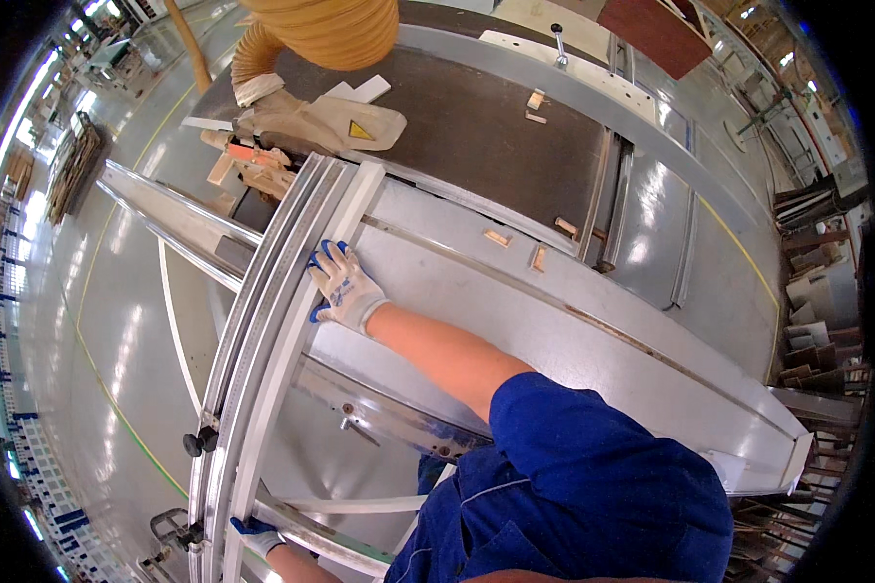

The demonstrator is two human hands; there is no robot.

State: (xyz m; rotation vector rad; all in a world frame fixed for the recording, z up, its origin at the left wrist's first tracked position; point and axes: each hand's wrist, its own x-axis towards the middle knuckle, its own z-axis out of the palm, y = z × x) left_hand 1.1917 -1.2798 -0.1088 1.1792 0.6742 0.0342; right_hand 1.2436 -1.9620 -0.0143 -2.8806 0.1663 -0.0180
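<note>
A long white strip point(280, 360) lies along a curved-looking metal fence point(253, 321) with a ruled scale. My right hand point(348, 291), in a white glove with blue fingertips, rests on the far part of the strip. Its fingers are spread, reaching over to the fence. Lower down, my left hand point(261, 537), gloved the same way, is closed at the near part of the strip; some of its fingers are hidden. The strip's far end reaches the edge of a silver sliding table point(476, 291), close to an orange and wooden guard area point(258, 165) of the saw.
A dark machine table point(496, 136) holds small wood offcuts point(535, 100) and a pale saw guard point(369, 124). A yellow hose point(326, 29) hangs over it. Black knobs point(200, 442) sit on the fence. Stacked boards point(817, 301) stand at the right.
</note>
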